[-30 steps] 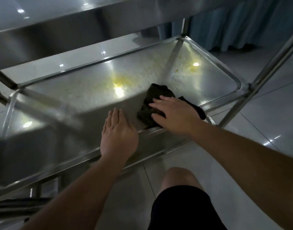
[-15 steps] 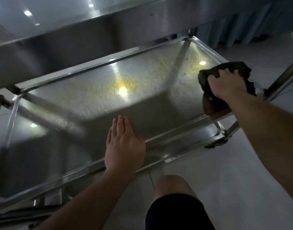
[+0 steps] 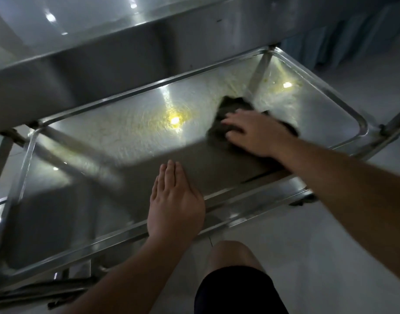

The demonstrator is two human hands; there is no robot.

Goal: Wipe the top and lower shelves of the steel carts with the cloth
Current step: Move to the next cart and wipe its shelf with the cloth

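A dark cloth [image 3: 230, 114] is pressed flat against the lower shelf [image 3: 126, 137] of a steel cart by the right hand [image 3: 255, 132], whose fingers [image 3: 234, 116] are spread straight over the fabric rather than curled round it; the cloth lies right of the shelf's middle, towards the far right corner, and its outline is smeared by motion blur. The left hand [image 3: 174, 205] is laid palm down on the near part of the same shelf, its heel over the near rim [image 3: 239, 214], with the fingers straight and held together, gripping nothing. Yellowish streaks [image 3: 276, 87] are seen on the steel at the far right corner, and two bright yellow-tinted light reflections are carried on the surface, one at mid-shelf and one by that corner. The top shelf [image 3: 104, 53] is seen from beneath, across the upper part of the view. A bare knee [image 3: 230, 254] and the hem of dark shorts [image 3: 237, 291] are seen over the pale tiled floor [image 3: 330, 257] at the near edge, and a blue curtain [image 3: 344, 41] hangs at the far right. No brand, label or writing can be read on the cart or the cloth
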